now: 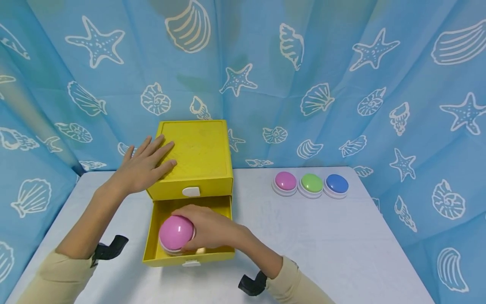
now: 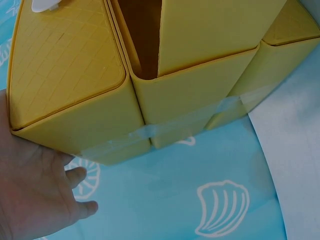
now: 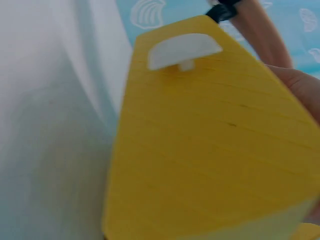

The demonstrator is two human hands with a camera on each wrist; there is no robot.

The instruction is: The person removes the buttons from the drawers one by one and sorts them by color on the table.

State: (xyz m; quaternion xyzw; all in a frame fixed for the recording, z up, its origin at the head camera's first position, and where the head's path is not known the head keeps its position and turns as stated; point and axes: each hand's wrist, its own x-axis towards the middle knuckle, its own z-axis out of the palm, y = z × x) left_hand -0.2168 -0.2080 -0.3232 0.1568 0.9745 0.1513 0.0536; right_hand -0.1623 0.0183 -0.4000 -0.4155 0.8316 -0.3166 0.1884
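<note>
A yellow drawer cabinet [image 1: 195,147] stands on the table, its lower drawer [image 1: 149,249] pulled out toward me. My left hand [image 1: 142,169] rests on the cabinet's top at the left edge, fingers spread; the left wrist view catches this hand beside the cabinet wall [image 2: 80,120]. Inside the drawer, my right hand [image 1: 212,228] grips a large pink dome button [image 1: 176,232] with a white base, thumb and fingers around its right side. A small pale wooden piece [image 1: 201,251] shows under that hand. In the right wrist view, the drawer front with its white handle [image 3: 185,50] hides most of the hand.
On the table's right side, three smaller dome buttons stand in a row: pink [image 1: 285,181], green [image 1: 311,183] and blue [image 1: 336,184], each on a white base. The upper drawer, with a white handle [image 1: 191,192], is closed. A blue shell-patterned curtain [image 1: 265,105] hangs behind the table.
</note>
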